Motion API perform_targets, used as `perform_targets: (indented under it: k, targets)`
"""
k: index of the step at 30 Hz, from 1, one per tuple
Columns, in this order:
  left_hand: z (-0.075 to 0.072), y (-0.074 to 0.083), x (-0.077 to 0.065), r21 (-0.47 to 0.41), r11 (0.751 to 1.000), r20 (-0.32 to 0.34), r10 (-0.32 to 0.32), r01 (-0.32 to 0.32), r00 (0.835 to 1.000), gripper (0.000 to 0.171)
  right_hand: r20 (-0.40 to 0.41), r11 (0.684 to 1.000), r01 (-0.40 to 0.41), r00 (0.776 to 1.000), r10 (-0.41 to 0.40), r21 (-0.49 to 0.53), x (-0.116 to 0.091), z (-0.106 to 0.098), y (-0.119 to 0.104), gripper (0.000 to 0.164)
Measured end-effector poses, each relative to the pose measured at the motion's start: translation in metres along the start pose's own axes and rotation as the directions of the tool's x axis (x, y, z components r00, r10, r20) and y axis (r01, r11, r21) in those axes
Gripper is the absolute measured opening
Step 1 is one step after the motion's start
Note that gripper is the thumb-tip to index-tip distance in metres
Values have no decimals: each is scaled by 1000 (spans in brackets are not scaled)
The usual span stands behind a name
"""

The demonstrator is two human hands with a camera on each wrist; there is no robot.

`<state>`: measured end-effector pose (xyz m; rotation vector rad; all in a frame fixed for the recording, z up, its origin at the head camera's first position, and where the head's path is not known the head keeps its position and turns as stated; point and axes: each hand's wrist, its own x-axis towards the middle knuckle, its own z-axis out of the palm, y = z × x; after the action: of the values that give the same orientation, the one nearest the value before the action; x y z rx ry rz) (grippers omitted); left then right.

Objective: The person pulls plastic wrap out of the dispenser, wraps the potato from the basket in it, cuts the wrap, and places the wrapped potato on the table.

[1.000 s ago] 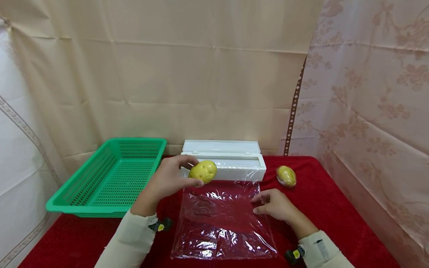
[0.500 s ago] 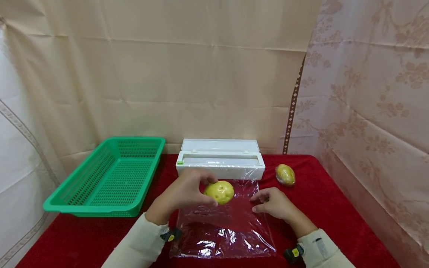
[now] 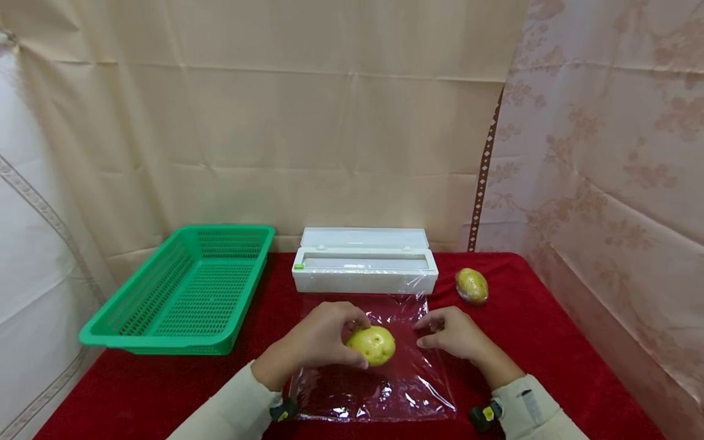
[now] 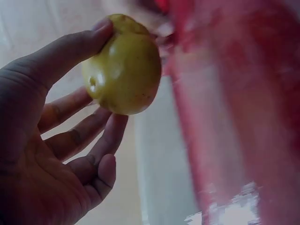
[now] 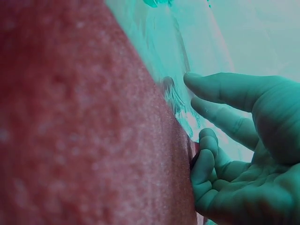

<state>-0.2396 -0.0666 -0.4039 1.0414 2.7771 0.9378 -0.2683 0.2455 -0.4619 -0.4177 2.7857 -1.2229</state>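
Potato (image 3: 374, 346) is hanging over the middle of the clear film (image 3: 409, 397); can't tell if it's touching. Left hand (image 3: 327, 335) is pinching it, thumb against fingertips. Right hand (image 3: 453, 333) is lying loose near film's 3 o'clock edge, apparently gripping nothing. White box (image 3: 365, 281) is standing at film's 12 o'clock. Risks, my read: fingertip-only hold on smooth skin is inviting a slip; unpinned film is liable to be creasing, sticking to itself if potato's dragging across it.
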Motion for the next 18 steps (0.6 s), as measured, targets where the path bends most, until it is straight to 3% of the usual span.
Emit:
perform_targets:
  k: [5,13,18]
  targets:
    - [17,-2,-4,25,999,58,24,-26,998,50,14,1000,-1,1000,1,-2,-2,-2,-1,29]
    - [26,-3,-7,49,997,111,50,-56,993,50,2,999,-39,999,39,2,-3,-2,-3,28]
    - [28,-6,-8,48,997,107,62,-68,992,50,-4,999,-46,999,46,-12,-2,-1,-2,27]
